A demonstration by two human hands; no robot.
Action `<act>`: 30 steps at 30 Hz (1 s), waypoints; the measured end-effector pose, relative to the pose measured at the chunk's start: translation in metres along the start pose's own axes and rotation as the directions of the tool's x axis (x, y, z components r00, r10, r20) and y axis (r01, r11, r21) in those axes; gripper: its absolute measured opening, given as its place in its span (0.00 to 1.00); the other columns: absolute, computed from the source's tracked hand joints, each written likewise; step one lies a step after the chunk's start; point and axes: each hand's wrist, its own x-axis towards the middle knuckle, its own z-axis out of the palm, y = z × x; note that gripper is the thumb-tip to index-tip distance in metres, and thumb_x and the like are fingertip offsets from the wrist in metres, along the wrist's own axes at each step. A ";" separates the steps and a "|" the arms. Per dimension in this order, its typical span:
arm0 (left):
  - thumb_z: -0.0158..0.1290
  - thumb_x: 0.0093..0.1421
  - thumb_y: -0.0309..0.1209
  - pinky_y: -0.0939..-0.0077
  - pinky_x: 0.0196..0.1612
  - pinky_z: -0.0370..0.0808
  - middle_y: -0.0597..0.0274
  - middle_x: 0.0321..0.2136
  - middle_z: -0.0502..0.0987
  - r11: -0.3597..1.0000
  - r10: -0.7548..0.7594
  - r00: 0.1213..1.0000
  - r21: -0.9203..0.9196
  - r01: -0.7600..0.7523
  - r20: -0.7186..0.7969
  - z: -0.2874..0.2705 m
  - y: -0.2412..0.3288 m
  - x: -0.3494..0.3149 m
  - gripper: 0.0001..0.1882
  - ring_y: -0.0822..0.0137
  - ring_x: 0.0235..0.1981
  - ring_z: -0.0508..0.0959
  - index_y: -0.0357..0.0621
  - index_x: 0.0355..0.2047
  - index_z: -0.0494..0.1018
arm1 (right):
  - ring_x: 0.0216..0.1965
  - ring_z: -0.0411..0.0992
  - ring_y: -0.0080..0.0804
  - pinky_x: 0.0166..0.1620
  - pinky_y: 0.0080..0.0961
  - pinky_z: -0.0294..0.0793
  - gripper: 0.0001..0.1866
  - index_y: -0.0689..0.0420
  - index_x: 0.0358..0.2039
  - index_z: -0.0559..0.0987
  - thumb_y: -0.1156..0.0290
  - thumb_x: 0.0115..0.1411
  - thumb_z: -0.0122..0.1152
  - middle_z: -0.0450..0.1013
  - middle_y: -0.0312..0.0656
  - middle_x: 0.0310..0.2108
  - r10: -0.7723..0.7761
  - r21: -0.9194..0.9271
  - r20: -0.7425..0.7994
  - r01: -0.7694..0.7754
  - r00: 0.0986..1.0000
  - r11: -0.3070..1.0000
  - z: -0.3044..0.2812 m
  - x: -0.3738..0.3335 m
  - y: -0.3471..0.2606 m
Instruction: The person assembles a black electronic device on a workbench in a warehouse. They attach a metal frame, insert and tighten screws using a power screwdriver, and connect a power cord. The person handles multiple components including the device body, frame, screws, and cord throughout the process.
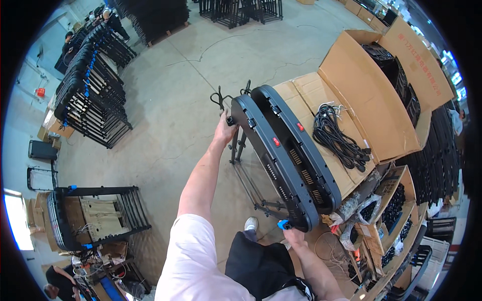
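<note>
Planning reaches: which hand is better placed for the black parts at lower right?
Likely the right hand: it's nearer the black parts; the left hand is at the far end of the dark panels.

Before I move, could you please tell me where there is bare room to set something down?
Bare concrete floor lies between the upper-left black frames and the left hand. It's crowded at right, around the cable bundle and the parts trays.
</note>
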 end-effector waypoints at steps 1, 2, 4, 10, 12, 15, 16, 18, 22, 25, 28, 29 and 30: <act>0.67 0.61 0.28 0.61 0.63 0.76 0.45 0.61 0.77 0.999 0.021 0.994 0.051 -0.016 -0.104 0.005 -0.005 -0.006 0.46 0.54 0.60 0.79 0.45 0.76 0.56 | 0.52 0.80 0.56 0.57 0.49 0.77 0.28 0.53 0.51 0.86 0.42 0.66 0.62 0.84 0.51 0.46 0.058 -0.102 0.083 -0.049 0.995 0.994 -0.008 0.001 0.004; 0.67 0.61 0.31 0.59 0.65 0.75 0.42 0.63 0.75 0.994 0.047 0.978 0.102 -0.026 -0.205 0.009 -0.013 -0.016 0.48 0.51 0.63 0.78 0.43 0.77 0.54 | 0.51 0.81 0.57 0.56 0.49 0.78 0.29 0.53 0.50 0.87 0.41 0.66 0.60 0.84 0.52 0.44 0.124 -0.206 0.160 -0.090 0.979 0.974 -0.016 -0.001 0.009; 0.65 0.63 0.40 0.57 0.67 0.72 0.37 0.65 0.73 0.995 -0.095 0.963 -0.029 0.090 -0.252 0.010 -0.058 -0.049 0.46 0.47 0.66 0.75 0.37 0.75 0.56 | 0.50 0.81 0.56 0.55 0.49 0.79 0.29 0.53 0.49 0.87 0.40 0.67 0.56 0.84 0.51 0.46 0.137 -0.181 0.205 -0.100 0.969 0.978 -0.030 -0.010 0.021; 0.51 0.70 0.52 0.51 0.65 0.75 0.37 0.58 0.79 0.730 -0.469 0.757 0.683 0.042 0.455 0.016 -0.243 -0.270 0.32 0.40 0.62 0.78 0.41 0.63 0.75 | 0.49 0.81 0.58 0.57 0.48 0.80 0.26 0.55 0.47 0.89 0.47 0.65 0.59 0.83 0.60 0.44 0.358 -0.150 0.227 -0.330 0.906 0.932 -0.025 -0.082 0.105; 0.49 0.70 0.53 0.51 0.66 0.74 0.43 0.59 0.80 0.611 -0.606 0.517 0.770 -0.184 0.604 0.020 -0.288 -0.348 0.30 0.41 0.62 0.77 0.44 0.59 0.79 | 0.51 0.81 0.56 0.59 0.46 0.79 0.25 0.53 0.49 0.89 0.47 0.64 0.60 0.83 0.57 0.46 0.458 -0.140 0.242 -0.436 0.855 0.889 -0.017 -0.117 0.132; 0.58 0.69 0.48 0.58 0.37 0.83 0.56 0.39 0.85 0.544 -0.833 0.053 0.800 0.254 0.550 0.018 -0.273 -0.403 0.22 0.61 0.35 0.84 0.49 0.54 0.83 | 0.54 0.81 0.53 0.61 0.45 0.78 0.25 0.50 0.52 0.88 0.47 0.64 0.59 0.83 0.52 0.50 0.575 -0.051 0.240 -0.581 0.782 0.812 0.004 -0.175 0.183; 0.61 0.67 0.48 0.65 0.27 0.78 0.60 0.36 0.84 0.498 -0.653 0.064 0.365 0.787 0.754 -0.001 -0.267 -0.416 0.21 0.66 0.29 0.82 0.49 0.52 0.83 | 0.55 0.80 0.52 0.62 0.45 0.78 0.25 0.49 0.53 0.88 0.47 0.64 0.59 0.83 0.51 0.52 0.638 -0.030 0.264 -0.655 0.723 0.755 0.013 -0.190 0.193; 0.58 0.69 0.45 0.63 0.31 0.81 0.61 0.32 0.83 0.609 -0.757 0.154 0.601 0.518 0.635 0.016 -0.261 -0.407 0.15 0.62 0.31 0.84 0.48 0.43 0.82 | 0.57 0.80 0.51 0.63 0.46 0.77 0.25 0.47 0.54 0.88 0.48 0.64 0.59 0.82 0.50 0.54 0.684 0.013 0.294 -0.719 0.667 0.695 0.010 -0.203 0.200; 0.59 0.69 0.47 0.60 0.38 0.82 0.56 0.35 0.82 0.733 -0.679 0.242 0.624 0.271 0.693 0.084 -0.246 -0.374 0.19 0.60 0.34 0.82 0.47 0.48 0.76 | 0.57 0.79 0.50 0.64 0.46 0.76 0.24 0.44 0.56 0.87 0.50 0.65 0.58 0.81 0.50 0.56 0.739 0.067 0.313 -0.790 0.596 0.609 0.012 -0.233 0.216; 0.62 0.67 0.51 0.58 0.43 0.82 0.50 0.41 0.81 0.809 -0.587 0.264 0.543 0.224 0.765 0.127 -0.229 -0.351 0.29 0.60 0.37 0.79 0.47 0.58 0.70 | 0.55 0.80 0.49 0.62 0.45 0.76 0.24 0.46 0.56 0.87 0.51 0.66 0.57 0.83 0.50 0.53 0.724 0.180 0.228 -0.759 0.651 0.625 0.010 -0.258 0.236; 0.57 0.70 0.47 0.58 0.41 0.81 0.50 0.39 0.80 0.877 -0.477 0.395 0.400 0.265 0.785 0.175 -0.202 -0.357 0.20 0.62 0.36 0.79 0.46 0.53 0.74 | 0.54 0.81 0.48 0.61 0.44 0.77 0.24 0.48 0.55 0.87 0.51 0.66 0.58 0.84 0.50 0.50 0.637 0.362 0.165 -0.647 0.753 0.671 -0.013 -0.279 0.268; 0.57 0.70 0.46 0.58 0.41 0.81 0.50 0.39 0.80 0.892 -0.451 0.426 0.377 0.250 0.784 0.193 -0.188 -0.361 0.20 0.62 0.36 0.79 0.46 0.53 0.74 | 0.53 0.81 0.47 0.60 0.43 0.77 0.24 0.48 0.54 0.87 0.50 0.66 0.58 0.84 0.50 0.50 0.637 0.413 0.146 -0.632 0.757 0.655 -0.021 -0.290 0.281; 0.57 0.70 0.46 0.58 0.41 0.81 0.50 0.38 0.80 0.901 -0.433 0.443 0.370 0.227 0.785 0.213 -0.174 -0.368 0.20 0.62 0.36 0.79 0.46 0.52 0.74 | 0.53 0.81 0.47 0.59 0.43 0.77 0.24 0.49 0.54 0.87 0.50 0.66 0.58 0.84 0.50 0.49 0.636 0.462 0.127 -0.613 0.761 0.642 -0.031 -0.302 0.297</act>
